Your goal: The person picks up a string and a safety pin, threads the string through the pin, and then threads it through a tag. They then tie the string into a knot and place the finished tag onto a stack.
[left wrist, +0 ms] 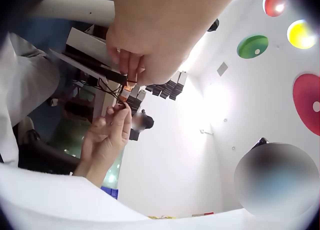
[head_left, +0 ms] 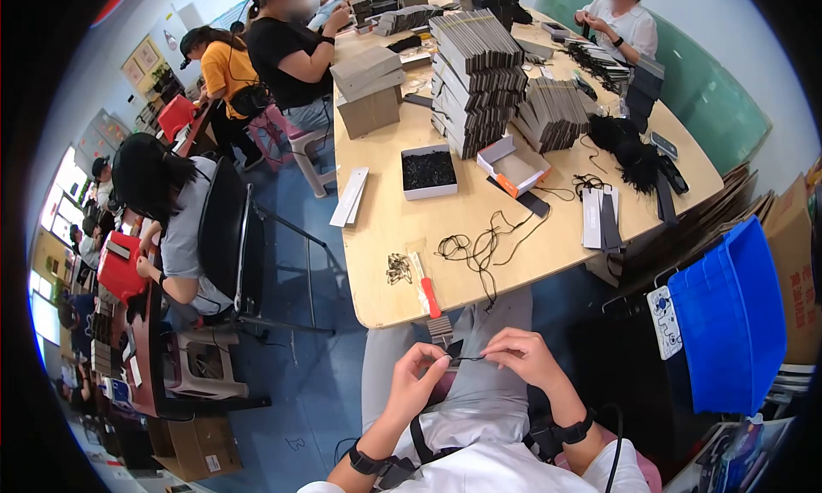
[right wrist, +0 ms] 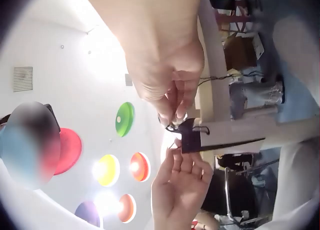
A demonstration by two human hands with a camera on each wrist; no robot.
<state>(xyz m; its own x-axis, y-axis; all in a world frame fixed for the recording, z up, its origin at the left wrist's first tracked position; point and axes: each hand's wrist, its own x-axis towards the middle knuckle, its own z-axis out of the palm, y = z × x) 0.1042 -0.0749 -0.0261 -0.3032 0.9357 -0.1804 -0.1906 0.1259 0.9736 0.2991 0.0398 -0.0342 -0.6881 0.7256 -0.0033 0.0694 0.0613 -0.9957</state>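
Note:
A short black cord [head_left: 467, 358] stretches between my two hands, above my lap. My left hand [head_left: 418, 377] pinches its left end with thumb and forefinger, and my right hand [head_left: 524, 354] pinches the other end. Close to the fingertips in the right wrist view is a black tag [right wrist: 191, 136] with a dark string loop on it. Beyond the hands, at the table's near edge, lie a red-handled tool [head_left: 429, 296] and a small pile of metal clips or pins [head_left: 398, 269]. Tangled black cords [head_left: 479, 249] trail over that same edge.
On the wooden table [head_left: 385, 223] stand a box of small black pieces [head_left: 430, 172], an opened white-and-orange box [head_left: 514, 163] and tall stacks of grey cards [head_left: 475, 82]. A blue bin [head_left: 728, 317] is at my right. Other people sit working around the room.

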